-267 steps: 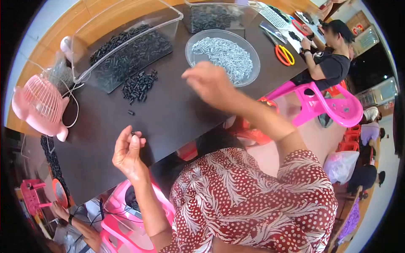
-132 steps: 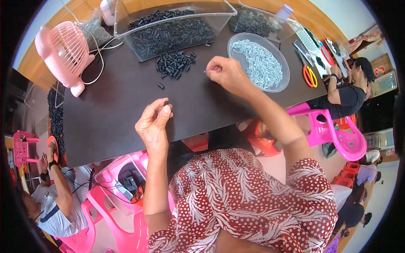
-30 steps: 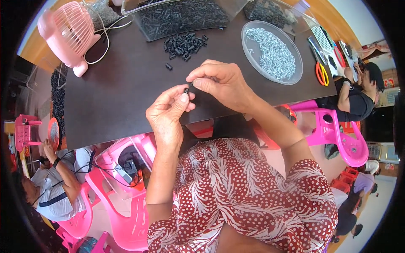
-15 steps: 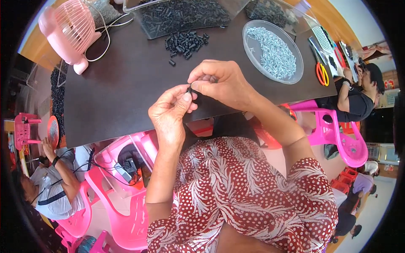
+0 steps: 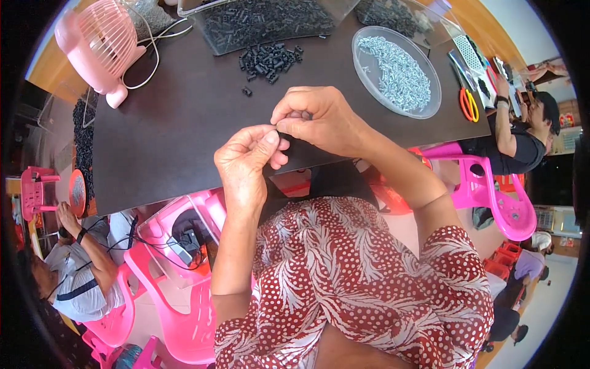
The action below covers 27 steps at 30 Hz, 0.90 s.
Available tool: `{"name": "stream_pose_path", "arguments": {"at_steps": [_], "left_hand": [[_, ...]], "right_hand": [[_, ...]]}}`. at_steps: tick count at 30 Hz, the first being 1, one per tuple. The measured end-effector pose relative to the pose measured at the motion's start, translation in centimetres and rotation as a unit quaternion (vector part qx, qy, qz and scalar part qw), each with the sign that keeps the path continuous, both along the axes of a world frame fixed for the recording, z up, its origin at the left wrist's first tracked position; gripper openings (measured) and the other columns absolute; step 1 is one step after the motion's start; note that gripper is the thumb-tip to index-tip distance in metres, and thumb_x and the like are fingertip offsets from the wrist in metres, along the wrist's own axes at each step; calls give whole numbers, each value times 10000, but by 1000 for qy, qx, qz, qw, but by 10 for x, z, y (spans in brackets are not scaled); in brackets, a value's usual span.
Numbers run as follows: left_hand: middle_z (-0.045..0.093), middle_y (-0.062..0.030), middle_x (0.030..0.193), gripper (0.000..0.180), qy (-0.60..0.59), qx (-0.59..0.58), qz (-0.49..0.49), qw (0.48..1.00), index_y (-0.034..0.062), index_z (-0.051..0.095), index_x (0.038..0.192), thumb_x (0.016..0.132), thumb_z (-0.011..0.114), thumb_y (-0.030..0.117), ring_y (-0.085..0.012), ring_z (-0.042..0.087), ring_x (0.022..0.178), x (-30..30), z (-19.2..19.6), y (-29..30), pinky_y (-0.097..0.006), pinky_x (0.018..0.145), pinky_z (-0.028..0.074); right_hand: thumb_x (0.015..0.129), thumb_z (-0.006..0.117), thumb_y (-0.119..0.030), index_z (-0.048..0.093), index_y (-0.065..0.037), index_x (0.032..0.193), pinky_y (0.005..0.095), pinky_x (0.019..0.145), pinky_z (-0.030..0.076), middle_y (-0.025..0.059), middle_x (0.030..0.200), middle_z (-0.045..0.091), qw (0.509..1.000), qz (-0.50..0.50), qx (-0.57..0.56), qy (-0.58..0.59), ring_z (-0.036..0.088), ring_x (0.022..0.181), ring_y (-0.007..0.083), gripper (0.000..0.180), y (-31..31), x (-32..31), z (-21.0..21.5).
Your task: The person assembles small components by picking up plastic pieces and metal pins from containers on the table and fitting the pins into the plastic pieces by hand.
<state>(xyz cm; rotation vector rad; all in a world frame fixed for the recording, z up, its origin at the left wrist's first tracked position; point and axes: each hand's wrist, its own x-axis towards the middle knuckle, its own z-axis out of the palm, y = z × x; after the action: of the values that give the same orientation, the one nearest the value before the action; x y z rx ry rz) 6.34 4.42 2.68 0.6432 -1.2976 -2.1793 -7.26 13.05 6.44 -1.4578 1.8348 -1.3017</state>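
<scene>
Above the near part of the dark table (image 5: 160, 147), my two hands meet fingertip to fingertip. My left hand (image 5: 251, 152) pinches a small black piece between thumb and forefinger; the fingers cover nearly all of it. My right hand (image 5: 319, 120) is closed in a pinch against the left fingertips, and what it grips is hidden. Beyond my hands lies a loose pile of small black cylindrical pieces (image 5: 270, 60), with a single black piece (image 5: 247, 91) apart from it. To the right, a round clear dish (image 5: 370, 82) holds many small silvery metal pieces (image 5: 402, 77).
A clear bin (image 5: 216, 47) full of black pieces stands at the back, beside a second bin (image 5: 424, 40). A pink fan (image 5: 101, 46) with a white cord is at far left. Orange-handled scissors (image 5: 468, 104) lie at right. Pink chairs and other people are around.
The black piece that showed between my fingertips is now almost covered by them. Both hands stay joined in nearly the same place. The co-worker on the right has raised an arm.
</scene>
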Motion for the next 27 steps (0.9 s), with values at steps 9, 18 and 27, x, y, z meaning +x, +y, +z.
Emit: {"name": "stream_pose_path", "arguments": {"at_steps": [9,18,27], "left_hand": [[630,-104,708,108,14,-15,15,1000,-50,615,898,840,588,36,-106,542,526,0,-6,4,-205,500,434],[618,-76,755,139,25,-53,23,998,-39,606,944,849,594,62,-94,541,598,0,-5,4,-203,559,456],[606,-65,763,117,41,-89,44,994,-39,603,927,844,595,43,-87,532,618,0,-7,6,-201,571,452]], "right_hand": [[764,618,-37,636,-13,829,227,580,418,40,760,583,998,-8,-13,54,527,653,88,72,0,1,-6],[769,592,-18,624,3,840,253,612,438,56,769,597,999,-17,-32,7,560,693,115,81,0,4,-7],[716,601,-71,581,-19,726,382,615,455,132,693,568,986,-60,-107,116,578,688,308,56,-5,11,-10]]}}
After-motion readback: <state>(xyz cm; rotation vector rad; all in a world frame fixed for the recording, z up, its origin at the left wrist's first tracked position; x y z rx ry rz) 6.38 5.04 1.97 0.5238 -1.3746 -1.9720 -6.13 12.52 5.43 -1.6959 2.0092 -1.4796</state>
